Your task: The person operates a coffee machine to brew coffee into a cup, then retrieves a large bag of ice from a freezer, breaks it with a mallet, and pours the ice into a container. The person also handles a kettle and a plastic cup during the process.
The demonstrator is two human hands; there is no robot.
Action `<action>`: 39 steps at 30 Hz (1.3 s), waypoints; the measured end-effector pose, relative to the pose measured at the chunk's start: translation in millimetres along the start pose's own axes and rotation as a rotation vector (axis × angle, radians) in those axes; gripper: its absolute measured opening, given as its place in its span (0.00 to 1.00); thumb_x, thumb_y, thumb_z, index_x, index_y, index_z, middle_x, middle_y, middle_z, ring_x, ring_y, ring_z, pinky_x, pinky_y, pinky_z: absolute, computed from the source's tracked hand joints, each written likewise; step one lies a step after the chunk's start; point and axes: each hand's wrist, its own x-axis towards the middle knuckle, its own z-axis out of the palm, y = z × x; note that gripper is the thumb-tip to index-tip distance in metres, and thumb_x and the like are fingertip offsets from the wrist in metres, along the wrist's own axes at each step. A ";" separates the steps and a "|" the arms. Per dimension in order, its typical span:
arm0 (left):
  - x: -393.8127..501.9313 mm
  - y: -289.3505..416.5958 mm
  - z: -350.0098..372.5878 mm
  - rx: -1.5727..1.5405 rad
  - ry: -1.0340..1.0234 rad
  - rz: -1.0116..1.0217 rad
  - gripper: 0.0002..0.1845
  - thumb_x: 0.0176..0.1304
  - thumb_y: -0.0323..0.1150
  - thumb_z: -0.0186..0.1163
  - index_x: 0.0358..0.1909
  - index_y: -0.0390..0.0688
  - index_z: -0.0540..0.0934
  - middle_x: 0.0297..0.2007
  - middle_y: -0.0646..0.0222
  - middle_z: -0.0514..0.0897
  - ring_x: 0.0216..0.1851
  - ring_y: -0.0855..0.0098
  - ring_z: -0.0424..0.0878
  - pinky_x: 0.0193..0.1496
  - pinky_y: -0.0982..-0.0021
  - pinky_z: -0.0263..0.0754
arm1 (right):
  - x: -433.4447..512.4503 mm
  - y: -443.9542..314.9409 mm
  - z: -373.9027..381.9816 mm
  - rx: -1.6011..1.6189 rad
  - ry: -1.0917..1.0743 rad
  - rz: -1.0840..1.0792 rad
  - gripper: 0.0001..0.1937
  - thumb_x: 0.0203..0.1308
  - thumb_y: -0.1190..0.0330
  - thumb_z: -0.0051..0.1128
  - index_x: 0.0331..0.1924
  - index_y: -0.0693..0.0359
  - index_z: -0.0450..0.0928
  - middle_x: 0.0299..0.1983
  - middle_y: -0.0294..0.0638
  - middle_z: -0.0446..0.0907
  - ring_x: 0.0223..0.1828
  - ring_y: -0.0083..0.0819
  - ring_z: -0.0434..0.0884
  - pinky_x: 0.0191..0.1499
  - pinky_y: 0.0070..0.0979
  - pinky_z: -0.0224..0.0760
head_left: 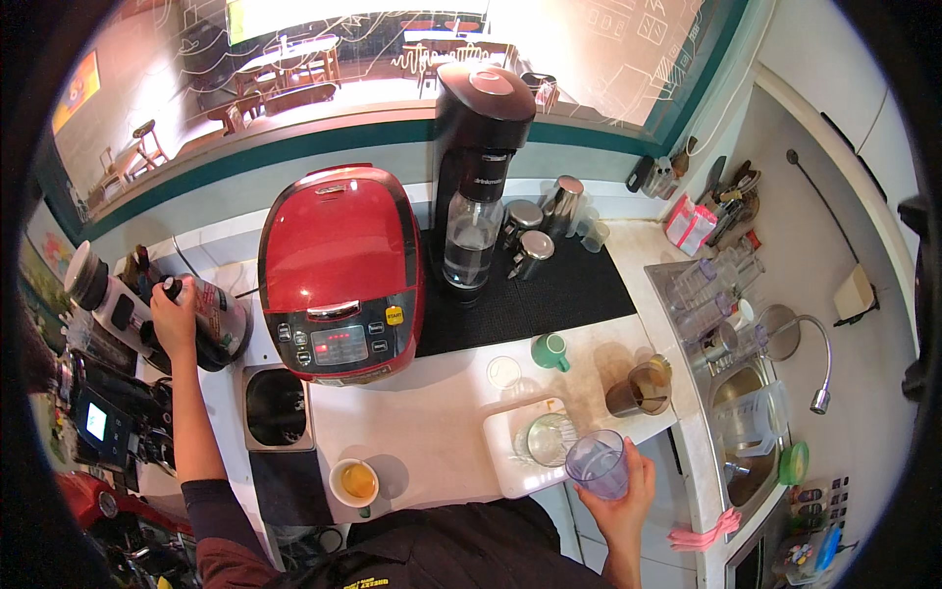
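My left hand (174, 322) reaches far left, its fingers closed around the black handle (174, 286) of a kettle-like vessel (221, 316); its exact kind is hard to tell. Held in my right hand (625, 497) is a purple-tinted clear tumbler (598, 464), tilted, at the counter's front edge. Beside it a ribbed clear glass (550, 439) stands on a white kitchen scale (508, 467). A white cup of espresso (358, 480) sits near the front. Farther back are a green cup (549, 351), a round white disc (503, 372) and a brown translucent pitcher (636, 390) with something slender inside.
A red multicooker (338, 243) and a black drinkmate carbonator (478, 140) line the back. Metal shakers (563, 199) stand on a black mat (544, 294). At right is a sink (739, 471) with drying glasses (699, 294). A coffee grinder (110, 302) stands left.
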 end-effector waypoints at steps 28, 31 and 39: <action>7.4 -11.2 13.5 0.009 -0.075 -0.242 0.33 0.48 0.67 0.62 0.45 0.52 0.76 0.38 0.61 0.86 0.44 0.50 0.81 0.42 0.38 0.62 | -14.1 -101.1 164.9 0.955 -0.514 -0.148 0.48 0.36 0.67 0.80 0.64 0.59 0.60 0.57 0.48 0.73 0.60 0.39 0.74 0.63 0.33 0.67; 3.4 -6.0 4.7 0.060 -0.096 -0.232 0.40 0.54 0.65 0.60 0.56 0.42 0.74 0.46 0.49 0.83 0.48 0.47 0.80 0.48 0.46 0.70 | -18.2 -104.8 187.5 0.900 -0.521 -0.147 0.47 0.37 0.66 0.79 0.65 0.58 0.60 0.58 0.49 0.72 0.61 0.41 0.73 0.63 0.34 0.67; -4.9 -0.8 4.0 0.193 -0.138 -0.268 0.41 0.56 0.74 0.47 0.53 0.46 0.72 0.46 0.55 0.84 0.50 0.49 0.80 0.49 0.33 0.64 | -25.2 -104.7 191.9 0.847 -0.383 -0.255 0.46 0.44 0.62 0.76 0.67 0.62 0.57 0.63 0.51 0.67 0.66 0.45 0.68 0.68 0.36 0.59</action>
